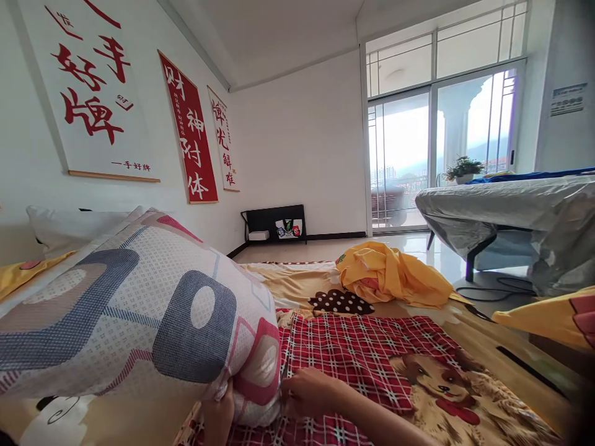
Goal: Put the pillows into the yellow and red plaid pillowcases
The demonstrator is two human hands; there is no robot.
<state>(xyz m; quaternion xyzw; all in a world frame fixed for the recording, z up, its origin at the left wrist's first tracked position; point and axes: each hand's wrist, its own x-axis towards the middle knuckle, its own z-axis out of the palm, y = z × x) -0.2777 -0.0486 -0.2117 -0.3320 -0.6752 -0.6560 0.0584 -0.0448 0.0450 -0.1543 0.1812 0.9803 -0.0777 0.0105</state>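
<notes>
White wall [302,136] all round the far side of the patterned pillow [195,279], with a red scroll [190,133] and two white ones above and behind it. Well beyond the pillow, a low black stand [274,223]; farther off to its right, a glass door [402,148] and a plastic-draped table [483,195] with a potted plant [465,167].

Under the pillow's near end, a red plaid blanket [344,353] with a dog print, spread out to the right over tan bedding [279,285]. Beyond the blanket and right of the pillow, a crumpled yellow cloth [395,272].

At the pillow's near lower edge, the left hand [218,414], fingers closed on a gathered bit of its fabric. Just beside the pillow's right-hand end, the right hand [307,391], fingers curled inward; fingertips hidden, so impossible to tell any pinch on the fabric.
</notes>
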